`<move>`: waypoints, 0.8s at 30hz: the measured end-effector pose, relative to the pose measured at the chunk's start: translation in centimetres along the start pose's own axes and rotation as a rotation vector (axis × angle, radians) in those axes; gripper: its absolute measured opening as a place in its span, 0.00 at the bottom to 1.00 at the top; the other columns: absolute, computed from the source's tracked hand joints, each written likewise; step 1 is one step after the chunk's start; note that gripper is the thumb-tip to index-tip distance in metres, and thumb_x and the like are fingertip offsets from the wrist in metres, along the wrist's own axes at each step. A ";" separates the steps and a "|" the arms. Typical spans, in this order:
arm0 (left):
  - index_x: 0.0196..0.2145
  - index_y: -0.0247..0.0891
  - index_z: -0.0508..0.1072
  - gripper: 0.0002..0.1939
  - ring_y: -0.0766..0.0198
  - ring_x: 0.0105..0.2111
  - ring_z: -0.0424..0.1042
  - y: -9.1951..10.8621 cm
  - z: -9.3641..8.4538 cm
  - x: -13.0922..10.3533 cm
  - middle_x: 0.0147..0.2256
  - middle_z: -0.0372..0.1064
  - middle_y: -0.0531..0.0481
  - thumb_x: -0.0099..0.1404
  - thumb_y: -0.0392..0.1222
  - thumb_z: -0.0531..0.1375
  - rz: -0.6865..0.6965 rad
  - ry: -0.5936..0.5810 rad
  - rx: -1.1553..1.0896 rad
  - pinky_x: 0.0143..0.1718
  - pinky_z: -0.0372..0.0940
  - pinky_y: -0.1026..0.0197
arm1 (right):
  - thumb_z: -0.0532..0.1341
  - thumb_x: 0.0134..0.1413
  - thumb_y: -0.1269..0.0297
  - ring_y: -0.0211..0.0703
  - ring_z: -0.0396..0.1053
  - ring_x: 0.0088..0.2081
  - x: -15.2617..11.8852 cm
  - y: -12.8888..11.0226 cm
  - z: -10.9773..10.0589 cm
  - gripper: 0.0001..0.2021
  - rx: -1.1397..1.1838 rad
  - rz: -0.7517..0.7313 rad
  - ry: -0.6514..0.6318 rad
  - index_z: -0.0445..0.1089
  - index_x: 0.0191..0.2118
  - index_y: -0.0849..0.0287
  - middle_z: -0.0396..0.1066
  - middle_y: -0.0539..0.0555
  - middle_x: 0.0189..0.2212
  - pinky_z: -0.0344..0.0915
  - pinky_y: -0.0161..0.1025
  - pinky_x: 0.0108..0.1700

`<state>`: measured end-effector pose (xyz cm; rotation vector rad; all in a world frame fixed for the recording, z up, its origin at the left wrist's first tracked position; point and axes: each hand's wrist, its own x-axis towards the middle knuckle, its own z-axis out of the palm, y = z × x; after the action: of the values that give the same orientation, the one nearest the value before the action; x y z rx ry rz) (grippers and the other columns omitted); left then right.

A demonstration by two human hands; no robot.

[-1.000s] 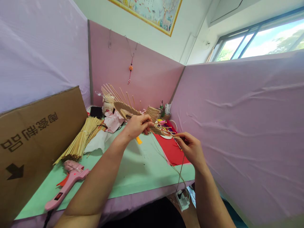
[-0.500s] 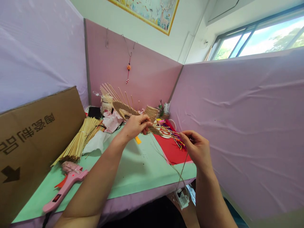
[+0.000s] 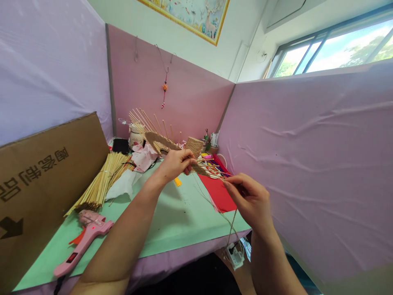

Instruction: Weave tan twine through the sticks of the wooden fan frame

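Green tabletop (image 3: 172,221) enclosed by pink fabric partitions (image 3: 307,164); cardboard sheet (image 3: 46,172) at left, window (image 3: 331,49) at upper right. On the tabletop: pink glue gun (image 3: 82,246), bundle of bamboo sticks (image 3: 101,182), red paper (image 3: 221,194), spool of twine (image 3: 195,145). Woven stick fan frame (image 3: 159,141) raised above the tabletop, gripped in left hand (image 3: 175,164), fingers curled tightly around its woven base. Right hand (image 3: 250,200) just beside the frame's lower stick ends, fingers pressed together, pinching a twine strand (image 3: 231,225) hanging toward the tabletop edge.
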<state>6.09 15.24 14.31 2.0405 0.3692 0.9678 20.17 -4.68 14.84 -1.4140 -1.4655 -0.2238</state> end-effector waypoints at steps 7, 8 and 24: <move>0.27 0.37 0.69 0.05 0.70 0.17 0.70 0.2 -0.2 0.0 0.18 0.68 0.57 0.60 0.38 0.59 -0.033 -0.001 -0.028 0.19 0.63 0.70 | 0.63 0.58 0.60 0.36 0.65 0.25 0.1 1.2 -0.8 0.08 -0.082 0.046 0.002 0.74 0.31 0.58 0.71 0.51 0.25 0.61 0.34 0.28; 0.27 0.37 0.69 0.05 0.70 0.17 0.70 0.1 -0.2 0.0 0.18 0.68 0.57 0.60 0.38 0.59 -0.032 -0.007 -0.026 0.19 0.63 0.70 | 0.62 0.58 0.60 0.36 0.65 0.25 0.2 1.4 -0.9 0.08 -0.078 0.064 0.011 0.74 0.31 0.58 0.71 0.51 0.25 0.60 0.34 0.28; 0.29 0.37 0.69 0.07 0.68 0.19 0.72 1.1 -1.1 -0.4 0.19 0.69 0.57 0.60 0.43 0.59 -0.025 0.060 -0.012 0.23 0.66 0.67 | 0.66 0.46 0.51 0.37 0.61 0.26 0.8 7.2 3.5 0.15 0.270 0.416 -0.071 0.73 0.27 0.60 0.68 0.50 0.23 0.58 0.35 0.30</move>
<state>4.98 14.94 15.40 1.9945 0.4183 1.0157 24.37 0.40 10.32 -1.4749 -1.1722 0.2783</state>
